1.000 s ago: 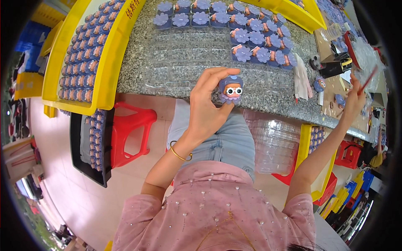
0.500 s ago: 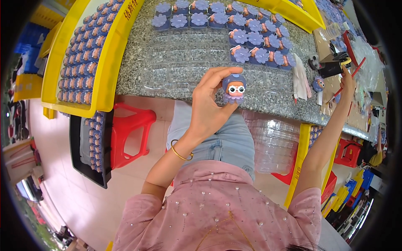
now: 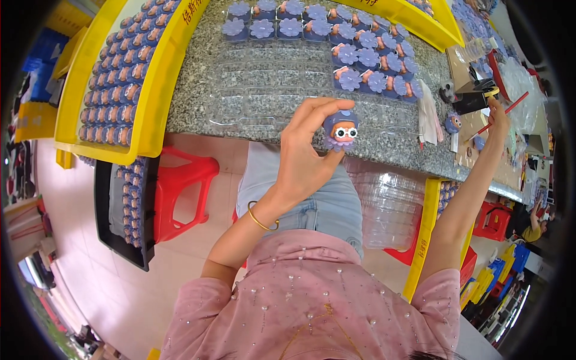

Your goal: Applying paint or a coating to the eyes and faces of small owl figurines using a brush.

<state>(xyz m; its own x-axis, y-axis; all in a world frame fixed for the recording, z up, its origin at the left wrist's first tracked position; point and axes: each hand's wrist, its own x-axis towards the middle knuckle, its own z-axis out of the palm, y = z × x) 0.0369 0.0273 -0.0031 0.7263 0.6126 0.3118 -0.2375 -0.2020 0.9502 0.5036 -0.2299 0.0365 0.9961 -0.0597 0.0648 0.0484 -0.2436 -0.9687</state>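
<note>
A speckled granite table (image 3: 198, 90) bears clear blister trays (image 3: 264, 90), purple figurines (image 3: 360, 60) and yellow trays (image 3: 153, 96).

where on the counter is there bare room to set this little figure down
Bare granite shows only along the counter's near edge, right of the left hand holding the figure. Clear blister trays cover the middle; rows of purple figures crowd behind. The right hand reaches into clutter.

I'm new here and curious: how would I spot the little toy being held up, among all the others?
Start at the grey speckled table with yellow trays along its edges. At its near edge, the left hand pinches one small toy figure by its purple cap. Unlike the figures lying in rows, it is lifted alone, showing big round white eyes and a frilly purple base.
</note>
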